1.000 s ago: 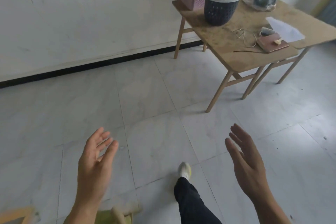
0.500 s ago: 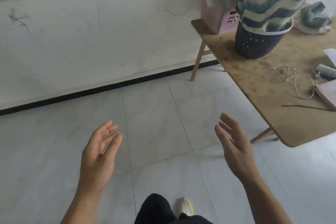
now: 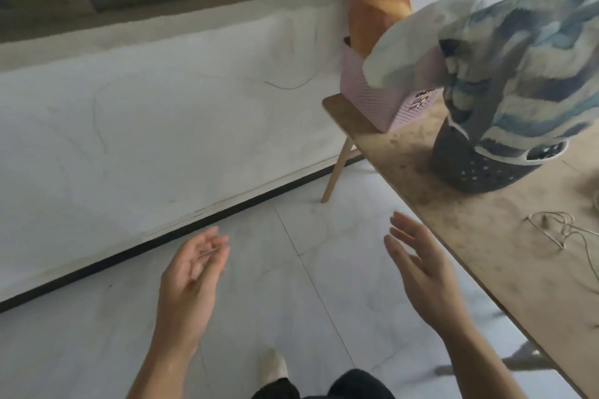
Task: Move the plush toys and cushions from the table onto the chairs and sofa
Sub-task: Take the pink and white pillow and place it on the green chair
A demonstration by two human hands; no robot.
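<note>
Head view: left hand [image 3: 191, 272] and right hand [image 3: 421, 272] both spread, empty, off the table's [image 3: 486, 249] near edge. Striped plush [image 3: 531, 81] stands in dark basket [image 3: 486, 168] by the far corner; bread-shaped plush [image 3: 377, 0] in pink basket [image 3: 382, 100]. Likely soft and light (bulky though), so grip the striped body two-handed.

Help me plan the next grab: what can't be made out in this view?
- Striped plush: cut off by the right edge, and its base is hidden in the dark basket.
- Bread plush: its base is hidden in the pink basket.
- Table: its far side is out of frame.
</note>
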